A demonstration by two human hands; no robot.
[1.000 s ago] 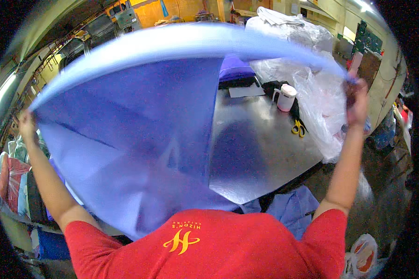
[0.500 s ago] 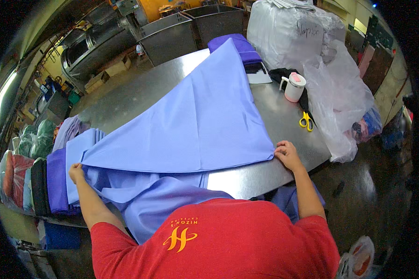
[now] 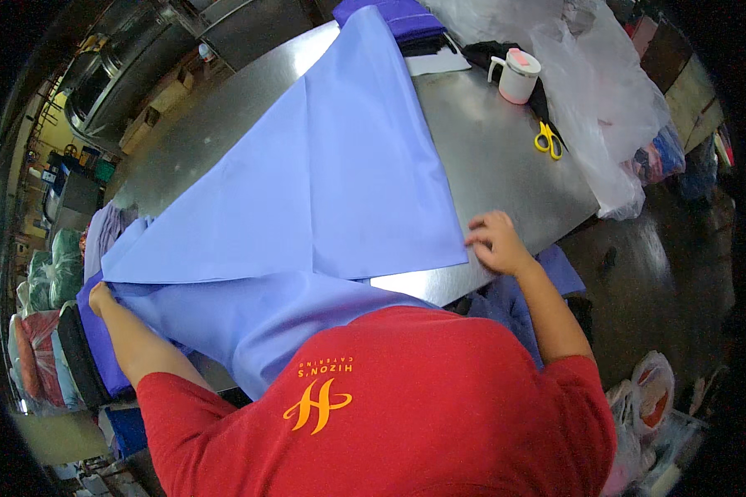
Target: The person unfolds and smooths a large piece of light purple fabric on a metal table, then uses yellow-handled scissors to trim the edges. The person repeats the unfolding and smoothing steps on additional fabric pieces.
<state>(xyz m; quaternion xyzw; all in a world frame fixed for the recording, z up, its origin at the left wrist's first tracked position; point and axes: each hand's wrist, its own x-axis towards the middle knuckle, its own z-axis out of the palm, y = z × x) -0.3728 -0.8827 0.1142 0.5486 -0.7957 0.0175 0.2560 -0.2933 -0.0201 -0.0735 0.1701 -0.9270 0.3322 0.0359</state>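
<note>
A large periwinkle-blue cloth (image 3: 365,174) lies folded into a roughly triangular shape on the metal table (image 3: 506,157), its point toward the far side. More of the same cloth drapes off the near edge against my red shirt. At the far left corner of the fold, my left hand (image 3: 101,298) pinches the cloth edge, its fingertips partly hidden. My right hand (image 3: 497,242) hovers just beside the cloth's right corner, slightly blurred, with fingers loosely bent and apart and no cloth seen between them.
Beyond the cloth lie a purple folded cloth (image 3: 398,18), a white lidded mug (image 3: 518,76) and yellow-handled scissors (image 3: 548,141). Clear plastic wrapping (image 3: 597,108) covers the right side. Stacked folded fabrics (image 3: 83,348) line the left. A plastic bag (image 3: 651,398) sits low at the right.
My right hand has let go of the cloth's right corner and loosened its fingers. My left hand, still on the cloth, has moved left. The view has shifted, with the table's far side higher.
</note>
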